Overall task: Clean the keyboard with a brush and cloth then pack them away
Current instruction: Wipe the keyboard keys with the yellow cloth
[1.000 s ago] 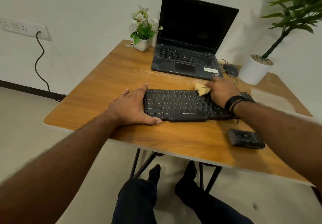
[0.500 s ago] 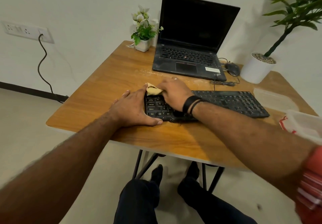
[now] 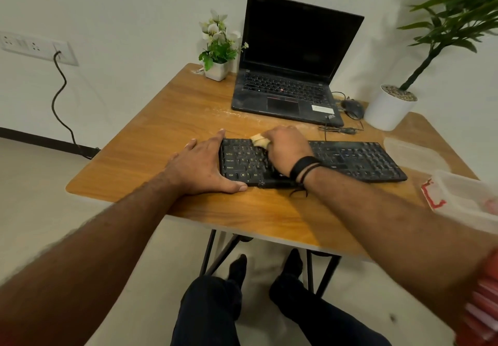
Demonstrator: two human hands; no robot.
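Two hands work at a black keyboard [image 3: 350, 161] lying across the near half of a wooden table [image 3: 167, 119]. The left hand [image 3: 200, 166] lies flat at the keyboard's left end, fingers straight and slightly spread along that edge, thumb stretched along the front edge. The right hand [image 3: 287, 149], with dark bands at the wrist, has its fingers curled round a small yellowish cloth [image 3: 260, 141] and presses it on the upper left key rows.

Key legends that can be read on the left block are "Caps Lock", "Shift", "Ctrl" and "Alt"; the letter keys are too small to read. An open black laptop [image 3: 296, 49] with a dark screen stands behind the keyboard; it has a red pointing nub among its keys and a white sticker on the palm rest whose text is unreadable. A black wired mouse [image 3: 353, 108] sits just right of the laptop.

At the right edge of the table a clear plastic lid [image 3: 412, 151] lies flat, and nearer the camera stands a clear plastic container [image 3: 463, 194] with a red mark on its side, not legible.

A small white pot of white flowers [image 3: 218, 49] stands at the far left corner of the table, a larger white planter [image 3: 389, 107] with a leafy plant at the far right. The tabletop shows pale dusty streaks near the laptop. On the white wall a socket panel [image 3: 37, 49] holds a plug, its black cable [image 3: 60, 97] hanging to the floor. The floor is pale, and the table stands on black metal legs.
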